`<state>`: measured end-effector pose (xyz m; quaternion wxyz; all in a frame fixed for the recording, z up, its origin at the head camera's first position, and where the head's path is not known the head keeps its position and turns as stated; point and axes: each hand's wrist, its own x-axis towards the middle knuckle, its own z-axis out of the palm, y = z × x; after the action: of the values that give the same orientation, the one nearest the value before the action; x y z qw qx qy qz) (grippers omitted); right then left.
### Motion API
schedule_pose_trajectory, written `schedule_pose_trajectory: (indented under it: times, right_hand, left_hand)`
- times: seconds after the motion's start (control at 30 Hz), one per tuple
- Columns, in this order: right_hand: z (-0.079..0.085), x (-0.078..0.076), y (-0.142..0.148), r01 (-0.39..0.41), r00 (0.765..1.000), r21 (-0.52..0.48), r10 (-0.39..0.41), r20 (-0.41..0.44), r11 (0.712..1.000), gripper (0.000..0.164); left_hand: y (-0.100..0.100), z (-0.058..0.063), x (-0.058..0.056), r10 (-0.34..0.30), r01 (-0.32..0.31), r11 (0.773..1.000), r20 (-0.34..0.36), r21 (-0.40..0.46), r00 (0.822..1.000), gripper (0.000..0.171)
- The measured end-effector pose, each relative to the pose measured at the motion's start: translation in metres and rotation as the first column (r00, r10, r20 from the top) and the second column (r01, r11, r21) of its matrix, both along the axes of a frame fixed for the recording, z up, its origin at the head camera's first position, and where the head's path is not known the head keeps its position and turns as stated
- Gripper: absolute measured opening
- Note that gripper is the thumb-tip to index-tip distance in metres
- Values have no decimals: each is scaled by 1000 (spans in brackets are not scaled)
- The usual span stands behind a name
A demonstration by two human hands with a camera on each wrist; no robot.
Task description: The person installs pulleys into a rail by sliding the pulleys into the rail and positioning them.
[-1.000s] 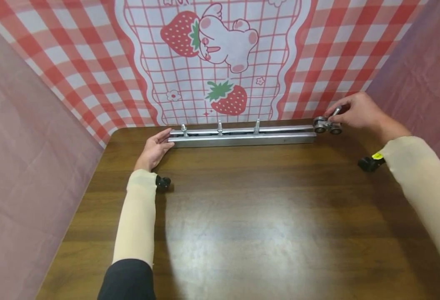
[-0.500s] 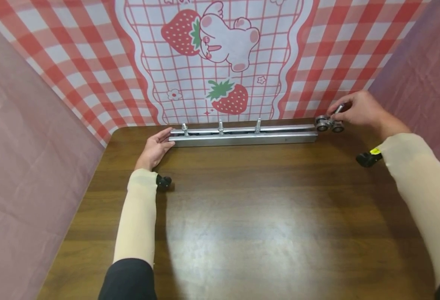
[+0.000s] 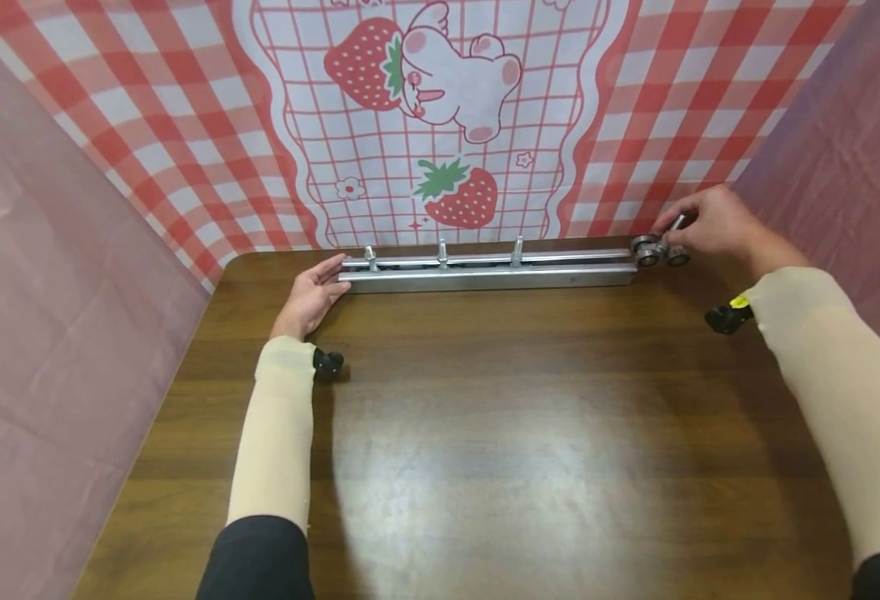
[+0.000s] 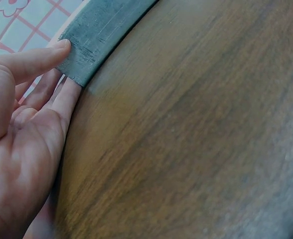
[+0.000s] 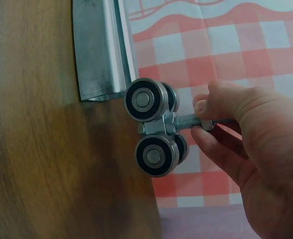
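A long metal track rail (image 3: 485, 280) lies along the far edge of the table, its slot facing up. Three bolts stick up from the slot, the nearest to the right being a threaded bolt (image 3: 518, 250). My left hand (image 3: 311, 298) holds the rail's left end, thumb (image 4: 62, 46) on the front face and the other fingers at the end and behind. My right hand (image 3: 717, 225) pinches the threaded stem of a roller trolley (image 5: 156, 127) between thumb and fingers. The trolley's wheels are right at the rail's right end (image 5: 106, 89), its stem tilted up and rightward in the head view.
A brown wood-grain table (image 3: 440, 433) spreads in front of the rail. Behind it hangs a red-and-white checked cloth (image 3: 657, 108) with strawberry prints. Pink cloth (image 3: 42, 292) hangs on both sides.
My right hand has lowered slightly and its forearm has swung a little inward, with the trolley still pinched beside the rail's end. The left hand keeps its hold on the rail.
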<state>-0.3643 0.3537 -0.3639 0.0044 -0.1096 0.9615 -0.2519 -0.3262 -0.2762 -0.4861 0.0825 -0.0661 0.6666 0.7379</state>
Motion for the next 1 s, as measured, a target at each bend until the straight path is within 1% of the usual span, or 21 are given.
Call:
schedule_pose_trajectory:
  times: [0.27, 0.33, 0.5, 0.67, 0.8, 1.0]
  right_hand:
    - [-11, -1, 4, 19, 1000, -6, -19, 13, 1000, 21]
    - [-13, -1, 4, 19, 1000, -6, -19, 1, 1000, 20]
    - [-21, -1, 2, -10, 999, 20, 10, -35, 1000, 17]
    - [-34, 1, -2, -29, 999, 30, 30, -30, 999, 17]
    - [-43, 2, 1, -18, 999, 25, 19, -30, 1000, 17]
    - [-48, 2, 5, -7, 998, -16, 6, -69, 1000, 20]
  left_hand:
    - [-1, -1, -1, 1, -1, 1000, 1, -4, 1000, 73]
    - [-1, -1, -1, 1, -1, 1000, 3, -8, 1000, 71]
    - [-1, -1, -1, 4, -4, 1000, 2, 6, 1000, 72]
    - [-1, -1, -1, 2, -2, 1000, 2, -4, 1000, 72]
    - [-1, -1, 0, -6, 6, 1000, 5, -2, 1000, 73]
    - [-2, -1, -1, 2, -2, 1000, 2, 11, 1000, 74]
